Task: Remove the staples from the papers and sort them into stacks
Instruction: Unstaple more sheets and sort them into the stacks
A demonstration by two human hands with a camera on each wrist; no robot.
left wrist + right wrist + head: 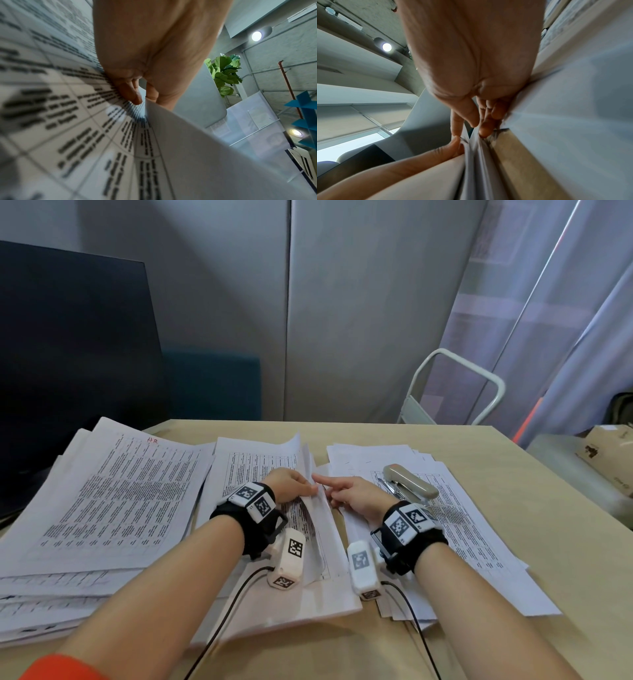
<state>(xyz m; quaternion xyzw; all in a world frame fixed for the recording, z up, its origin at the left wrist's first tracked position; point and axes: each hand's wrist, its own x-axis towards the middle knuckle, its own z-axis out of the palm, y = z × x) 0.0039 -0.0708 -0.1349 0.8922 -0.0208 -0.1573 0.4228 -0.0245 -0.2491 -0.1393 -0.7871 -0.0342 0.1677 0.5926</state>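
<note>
Two hands meet at the middle stack (274, 583) of three on the table (513, 508). The left hand (289, 485) pinches its raised sheets (320, 508); the right hand (354, 494) pinches their edge, forefinger straight. Pages show printed tables. Beyond, one stapler (409, 480) rests on the right stack (479, 542); the left stack (102, 508) is thickest.

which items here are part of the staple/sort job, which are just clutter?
Job:
- left hand pinching lifted white sheets
- right hand at the same sheet edges
- middle printed paper stack
- left printed paper stack
- right paper stack
- beige stapler, lying on the right stack

Lying about:
- dark monitor
- brown cardboard box
- white metal frame
</note>
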